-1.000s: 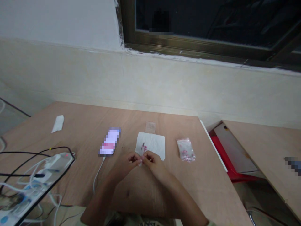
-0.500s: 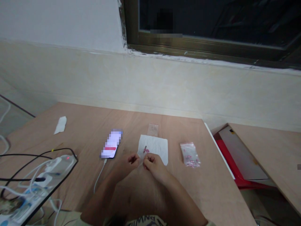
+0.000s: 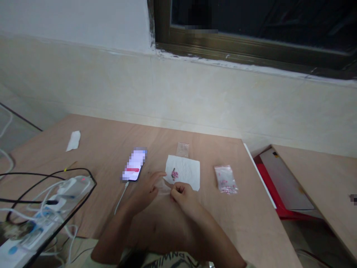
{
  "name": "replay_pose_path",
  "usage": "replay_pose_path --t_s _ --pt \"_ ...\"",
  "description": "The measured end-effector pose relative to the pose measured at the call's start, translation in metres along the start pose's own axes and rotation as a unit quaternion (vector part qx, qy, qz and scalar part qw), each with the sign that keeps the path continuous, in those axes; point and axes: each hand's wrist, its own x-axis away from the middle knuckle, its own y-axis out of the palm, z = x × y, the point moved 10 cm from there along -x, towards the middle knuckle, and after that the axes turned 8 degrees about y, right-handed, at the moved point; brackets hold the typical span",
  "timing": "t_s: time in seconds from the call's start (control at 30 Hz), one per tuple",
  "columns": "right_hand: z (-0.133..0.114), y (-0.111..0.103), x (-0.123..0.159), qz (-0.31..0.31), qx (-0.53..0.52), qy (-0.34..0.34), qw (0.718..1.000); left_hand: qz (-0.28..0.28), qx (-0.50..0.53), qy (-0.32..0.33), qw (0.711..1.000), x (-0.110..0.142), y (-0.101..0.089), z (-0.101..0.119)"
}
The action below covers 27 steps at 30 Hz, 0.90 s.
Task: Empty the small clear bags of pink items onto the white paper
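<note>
My right hand (image 3: 184,194) is closed in a pinch on what looks like a small clear plastic bag (image 3: 164,185), faint and partly hidden by the fingers. Just left of it, my left hand (image 3: 149,189) has its fingers stretched apart, close to the bag's other side; whether it touches the bag is hard to see. Beyond both hands, a white paper sheet (image 3: 189,170) lies on the table, with a small cluster of pink pieces and a dark bit (image 3: 174,174) on its left part.
A flat clear bag (image 3: 183,149) lies behind the paper. To the right sits a clear zip bag with pink pieces (image 3: 225,180). At left are a lit phone (image 3: 135,164) on a white cable, a paper scrap (image 3: 74,140) and a power strip (image 3: 63,201) with tangled cords.
My left hand has opened from a closed pinch and moved slightly away from my right hand. The pink cluster shows more fully. The whole view has shifted a little.
</note>
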Motion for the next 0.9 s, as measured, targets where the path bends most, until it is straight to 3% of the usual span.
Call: replay_pose_path --t_s 0.2,0.37,0.47,0.53,0.6,0.7,0.9 --pt "0.019 -0.010 -0.005 0.020 -0.086 0.030 0.996 -0.099 0.049 0.003 0.994 0.016 0.018 0.010" --pt "0.030 0.004 -0.009 -0.053 -0.232 0.043 0.970 -0.055 0.001 -0.003 0.998 0.014 0.017 0.003" --pt "0.038 -0.001 -0.014 -0.056 -0.266 0.041 0.962 -0.028 -0.033 0.003 0.999 0.007 0.011 -0.002" --pt "0.049 -0.017 -0.023 0.000 -0.218 0.034 0.975 -0.016 -0.054 0.000 0.998 0.003 0.006 -0.006" --pt "0.058 -0.039 -0.033 0.101 -0.116 0.017 0.988 -0.006 -0.066 -0.009 0.998 -0.001 0.001 -0.011" --pt "0.062 -0.058 -0.044 0.215 0.037 -0.011 0.976 0.011 -0.070 -0.029 0.997 -0.005 -0.006 -0.019" --pt "0.060 -0.053 -0.050 0.243 0.160 -0.038 0.956 0.015 -0.069 -0.018 0.997 -0.013 -0.006 -0.022"
